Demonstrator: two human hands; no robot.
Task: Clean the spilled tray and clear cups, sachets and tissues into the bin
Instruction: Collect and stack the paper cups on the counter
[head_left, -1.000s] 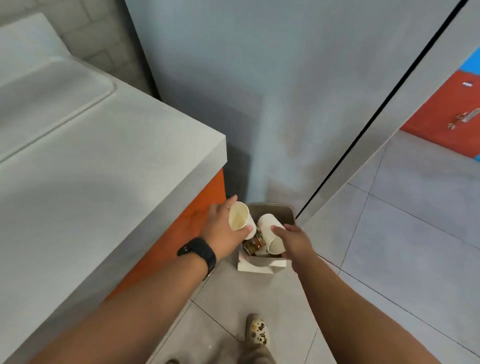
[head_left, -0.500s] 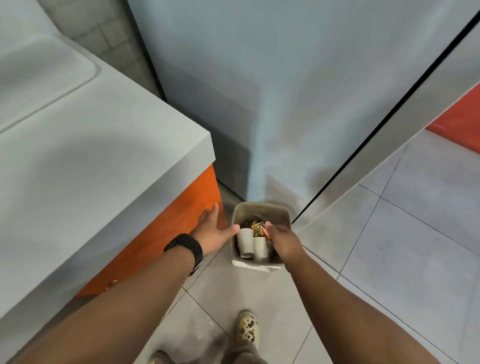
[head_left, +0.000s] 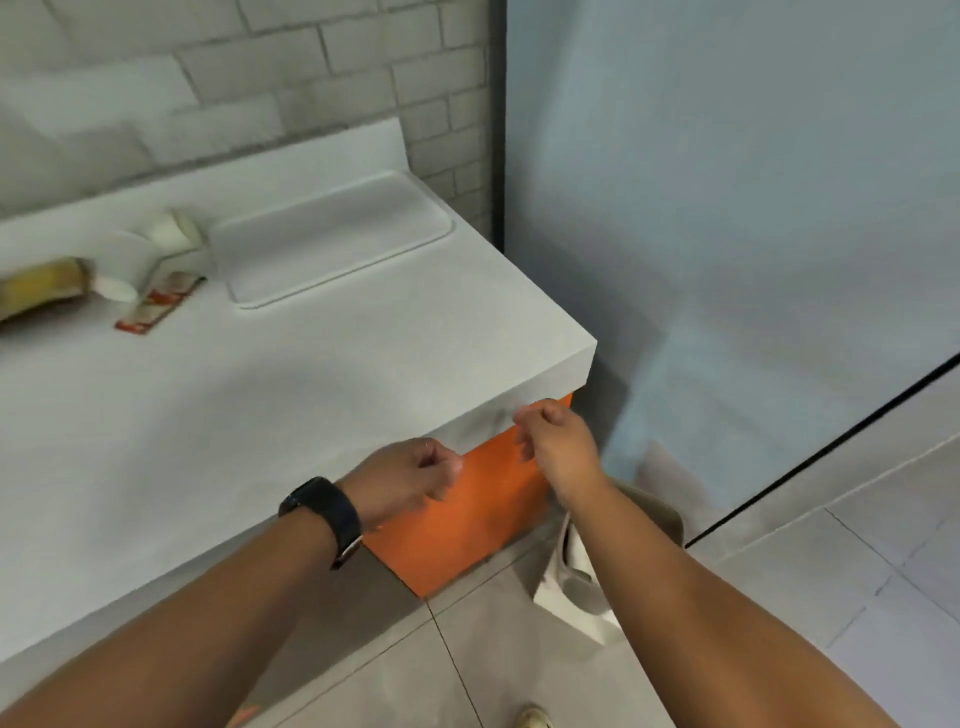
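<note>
**Both hands empty at the corner of the surface, bin on the floor behind the right forearm**

The left hand (head_left: 410, 480) hovers over the near edge of the white surface (head_left: 291, 395), its fingers curled loosely inward and holding nothing; a black watch (head_left: 324, 512) sits on that wrist. The right hand (head_left: 556, 441) is just beside the corner of the surface, in front of the orange cabinet front (head_left: 467, 519), with its fingers also curled in and gripping nothing.

The bin (head_left: 660, 512) stands on the tiled floor (head_left: 857, 545) beside the orange cabinet, largely hidden by the right forearm; a pale liner or bag edge (head_left: 566, 582) shows at its near side. What lies inside cannot be seen.

On the surface, toward the back wall, the white tray (head_left: 332, 239) lies flat near the brick wall (head_left: 311, 67). To its left two paper cups lie tipped over, one cup (head_left: 171, 231) nearer the wall and another cup (head_left: 122, 265) in front of it, touching or nearly so. A red-and-white sachet (head_left: 156, 306) lies flat just in front of the cups. At the left edge of the view is a blurred yellow packet (head_left: 41, 286), too soft to identify.

A shoe tip (head_left: 532, 719) shows at the bottom edge.
</note>
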